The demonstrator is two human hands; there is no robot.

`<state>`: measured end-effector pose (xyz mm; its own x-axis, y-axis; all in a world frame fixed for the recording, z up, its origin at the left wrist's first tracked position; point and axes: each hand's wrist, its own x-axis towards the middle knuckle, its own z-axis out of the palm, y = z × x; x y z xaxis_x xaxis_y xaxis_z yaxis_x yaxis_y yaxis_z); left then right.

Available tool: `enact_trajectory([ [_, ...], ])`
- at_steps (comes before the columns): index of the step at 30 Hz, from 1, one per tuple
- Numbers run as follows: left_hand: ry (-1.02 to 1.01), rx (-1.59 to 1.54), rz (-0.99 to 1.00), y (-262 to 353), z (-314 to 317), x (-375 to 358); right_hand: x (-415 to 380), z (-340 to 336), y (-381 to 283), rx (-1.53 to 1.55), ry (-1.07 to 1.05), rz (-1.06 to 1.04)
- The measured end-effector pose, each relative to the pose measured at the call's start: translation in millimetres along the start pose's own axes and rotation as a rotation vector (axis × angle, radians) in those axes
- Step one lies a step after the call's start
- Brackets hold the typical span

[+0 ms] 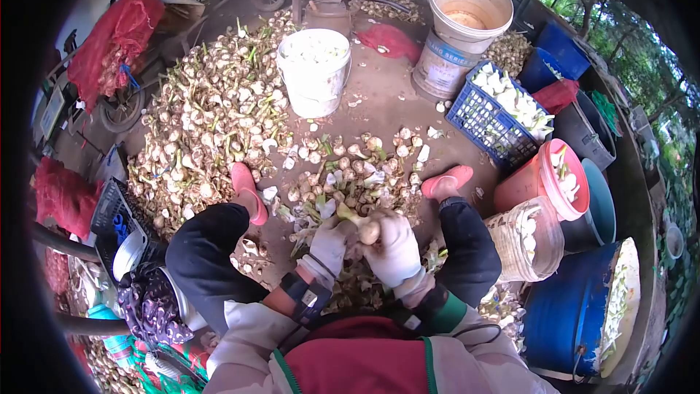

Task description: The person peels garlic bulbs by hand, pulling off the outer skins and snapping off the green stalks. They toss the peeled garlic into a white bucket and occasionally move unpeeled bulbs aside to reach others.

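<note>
Between my knees, my gloved left hand (329, 248) and gloved right hand (392, 249) meet around a pale garlic bulb (370, 232) with a greenish stem (348, 212). Both hands have their fingers curled onto it. Whether a small tool is in either hand is hidden by the gloves. Below and ahead of them, several loose bulbs (356, 169) lie on the ground among peeled leaves and skins (324, 208). A large heap of stemmed garlic bulbs (211, 124) spreads to the left, past my pink shoe (249, 191).
A white bucket (315, 87) full of pale pieces stands ahead. Beyond it at right are stacked buckets (459, 44). A blue crate (485, 128), pink bucket (525, 193), woven basket (514, 244) and blue barrel (565, 314) line my right side. A black crate (117, 208) sits left.
</note>
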<state>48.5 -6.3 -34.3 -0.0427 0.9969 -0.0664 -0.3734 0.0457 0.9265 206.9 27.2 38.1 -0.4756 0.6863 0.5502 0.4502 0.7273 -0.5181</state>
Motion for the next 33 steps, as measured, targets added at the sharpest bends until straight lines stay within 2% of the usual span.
enact_trajectory([
  [1,0.065,0.090,0.030,-3.1,4.5,-0.9,-1.2,-2.6,-0.7,0.310,-0.032,0.224],
  [3,0.137,0.273,0.090,15.3,28.9,-10.3,-3.4,-7.2,26.6,1.398,-0.267,0.880],
  [5,0.096,0.508,0.148,42.0,61.6,-26.5,-4.2,9.0,55.3,0.381,-0.321,0.864],
  [6,0.125,0.363,0.057,36.3,58.9,-24.0,-9.9,14.7,48.0,0.831,-0.037,0.981],
  [7,0.157,0.217,-0.033,26.6,50.7,-18.7,-12.2,18.5,42.7,1.059,0.079,0.890],
  [8,0.159,0.193,-0.002,17.5,31.8,-7.1,-11.4,19.1,31.5,1.008,0.065,0.711],
  [9,0.131,0.296,-0.077,44.3,31.5,-12.0,-9.3,16.3,16.2,0.952,0.054,0.535],
  [10,0.050,0.360,0.023,29.9,34.2,-12.1,-6.7,10.3,-0.8,1.068,-0.047,0.503],
  [11,-0.031,0.420,0.117,10.8,36.5,-15.4,-9.6,15.5,9.3,0.911,-0.062,0.513],
  [12,-0.050,0.727,0.261,3.3,37.0,-19.0,-9.2,18.2,15.6,0.755,-0.080,0.525],
  [13,-0.049,0.725,0.259,-4.3,27.6,-15.2,-8.4,17.1,19.9,1.041,-0.118,0.691],
  [14,-0.181,0.922,0.391,-11.0,8.2,-9.2,-4.0,13.3,20.2,1.350,-0.099,0.901],
  [15,-0.168,0.830,0.328,0.3,-3.8,-9.2,0.3,9.6,20.5,1.592,-0.041,1.128],
  [16,-0.040,0.313,0.096,11.3,-19.0,-9.4,-1.4,4.3,20.0,1.566,-0.050,1.056],
  [17,0.057,-0.194,0.019,16.8,-37.7,-14.9,-5.2,0.7,21.0,1.539,-0.057,0.986],
  [18,0.111,-0.538,0.031,25.3,-45.9,-13.7,-13.6,17.9,30.0,1.348,-0.036,0.827],
  [19,0.148,-0.672,0.020,27.6,-40.9,-14.8,-21.8,35.0,38.8,1.142,0.005,0.691],
  [20,0.107,-0.648,-0.087,29.0,-19.6,-19.2,-17.9,36.6,30.5,0.995,-0.016,0.600],
  [21,0.072,-0.623,-0.197,21.6,7.7,-27.1,-11.4,30.9,18.2,1.020,-0.091,0.712],
  [22,0.036,-0.336,-0.152,10.7,13.3,-31.0,-4.9,25.1,5.7,1.039,-0.167,0.824],
  [23,0.015,-0.050,-0.105,5.5,21.4,-34.4,-1.1,37.6,6.0,0.425,0.083,0.274],
  [25,0.063,0.029,0.015,4.8,22.8,-30.2,-10.9,24.3,10.9,0.132,-0.035,0.241],
  [26,0.067,0.023,0.015,7.9,22.1,-30.0,-14.2,20.6,9.5,0.129,-0.042,0.240],
  [28,0.136,0.335,-0.026,11.9,19.9,-30.6,-23.8,16.5,6.1,0.192,-0.112,0.288],
  [29,0.134,0.329,-0.034,9.6,17.9,-30.2,-24.3,15.9,2.1,0.189,-0.117,0.295],
  [31,0.174,0.871,0.123,-0.3,10.9,-25.0,-24.1,15.4,-5.1,0.416,-0.227,0.640],
  [32,0.216,0.942,0.199,-7.6,-1.7,-20.5,-28.9,21.5,2.6,0.355,-0.179,0.551],
  [33,0.272,0.765,0.228,-6.2,-9.7,-16.0,-28.9,26.1,9.3,0.356,-0.178,0.547],
])
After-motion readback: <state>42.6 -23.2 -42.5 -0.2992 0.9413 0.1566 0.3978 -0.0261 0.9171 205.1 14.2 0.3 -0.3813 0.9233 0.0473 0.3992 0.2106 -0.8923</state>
